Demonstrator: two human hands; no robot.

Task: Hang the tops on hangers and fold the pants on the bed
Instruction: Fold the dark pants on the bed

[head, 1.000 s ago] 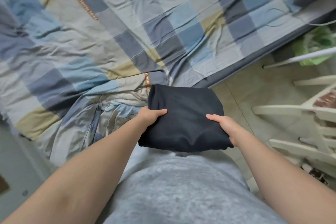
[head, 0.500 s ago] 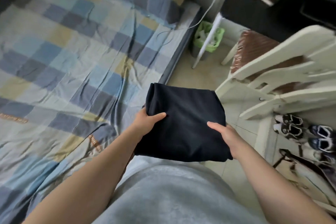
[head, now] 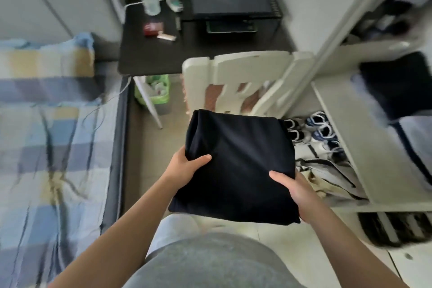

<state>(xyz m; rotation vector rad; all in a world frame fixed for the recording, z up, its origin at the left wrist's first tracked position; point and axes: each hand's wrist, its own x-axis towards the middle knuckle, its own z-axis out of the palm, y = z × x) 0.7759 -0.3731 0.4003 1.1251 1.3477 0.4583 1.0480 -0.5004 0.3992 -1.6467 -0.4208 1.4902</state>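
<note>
A folded black garment (head: 238,166), most likely the pants, hangs in the air in front of me above the floor. My left hand (head: 187,166) grips its left edge, thumb on top and fingers underneath. On the near right side my right hand (head: 294,189) holds it the same way, with the thumb lying across the cloth. The bed (head: 53,147), with its blue, grey and yellow checked sheet, lies to my left, apart from the garment.
A white chair (head: 233,72) stands just beyond the garment, before a black desk (head: 149,54). An open white wardrobe (head: 346,124) on the right holds folded clothes (head: 395,84), with sneakers (head: 320,128) on the floor beside it. A green bin (head: 159,91) sits under the desk.
I have turned right, away from the bed, carrying the folded garment in both hands. The desk, chair and wardrobe have come into view; the grip is unchanged.
</note>
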